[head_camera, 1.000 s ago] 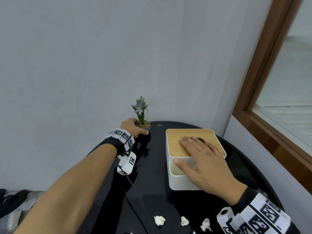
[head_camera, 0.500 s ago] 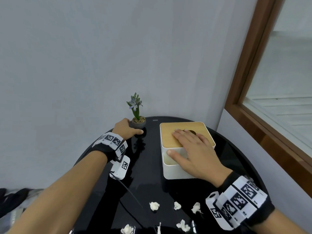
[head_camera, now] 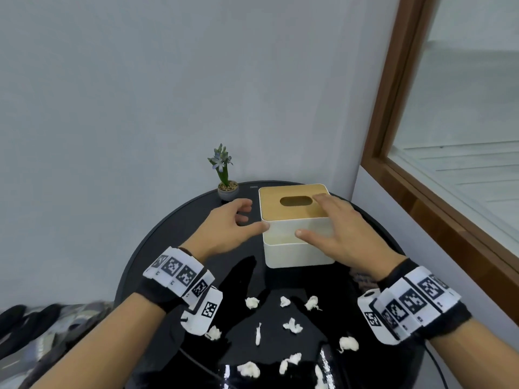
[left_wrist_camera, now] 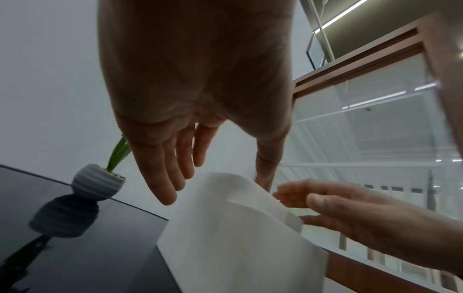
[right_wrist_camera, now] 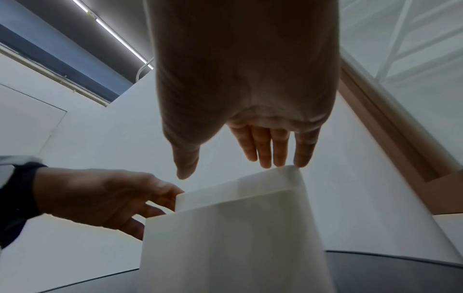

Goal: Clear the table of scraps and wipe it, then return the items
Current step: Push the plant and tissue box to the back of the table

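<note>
At the table's (head_camera: 157, 242) far side, the left hand (head_camera: 224, 228) has left the plant pot (head_camera: 228, 190), fingers loose beside the tissue box (head_camera: 297, 237); the right hand (head_camera: 339, 234) rests flat on its lid; scraps (head_camera: 292, 325) remain, so lifting the box likely comes next.

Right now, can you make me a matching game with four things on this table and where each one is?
Things:
1. flower pot
2. tissue box
3. paper scraps
4. left hand

Places:
A. scattered at the table's near edge
B. back of the table, beside the wall
C. reaching the box's left side
D. under the right hand

Pairs: 1-B, 2-D, 3-A, 4-C
</note>
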Available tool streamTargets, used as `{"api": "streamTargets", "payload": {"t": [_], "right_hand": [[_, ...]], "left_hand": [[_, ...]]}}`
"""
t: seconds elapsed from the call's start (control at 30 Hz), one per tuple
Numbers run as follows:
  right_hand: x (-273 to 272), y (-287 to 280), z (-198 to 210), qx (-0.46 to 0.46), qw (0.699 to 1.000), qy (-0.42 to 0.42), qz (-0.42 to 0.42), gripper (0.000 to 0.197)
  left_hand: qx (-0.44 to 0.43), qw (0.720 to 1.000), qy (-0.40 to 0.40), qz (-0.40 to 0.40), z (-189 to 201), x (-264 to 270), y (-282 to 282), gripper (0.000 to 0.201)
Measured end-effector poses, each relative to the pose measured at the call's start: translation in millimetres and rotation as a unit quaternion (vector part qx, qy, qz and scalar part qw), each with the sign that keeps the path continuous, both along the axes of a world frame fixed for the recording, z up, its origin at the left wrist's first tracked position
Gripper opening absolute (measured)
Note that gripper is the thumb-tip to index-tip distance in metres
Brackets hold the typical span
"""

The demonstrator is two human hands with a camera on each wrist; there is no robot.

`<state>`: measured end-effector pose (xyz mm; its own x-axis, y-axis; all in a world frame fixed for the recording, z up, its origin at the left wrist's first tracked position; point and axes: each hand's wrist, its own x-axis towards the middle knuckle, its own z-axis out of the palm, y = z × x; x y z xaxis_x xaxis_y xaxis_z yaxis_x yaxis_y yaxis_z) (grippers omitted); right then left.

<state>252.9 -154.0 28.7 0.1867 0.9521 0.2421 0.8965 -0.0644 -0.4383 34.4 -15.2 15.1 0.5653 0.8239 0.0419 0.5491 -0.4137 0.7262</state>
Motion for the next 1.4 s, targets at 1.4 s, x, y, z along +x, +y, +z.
{"api": "streamTargets", "payload": {"t": [1.4], "right_hand": [[49, 91, -4, -0.08, 0.993, 0.076, -0.037, 0.08]], "left_hand": [[0.024, 0.999, -0.024, -0.013, 4, 48, 47, 0.069]]}}
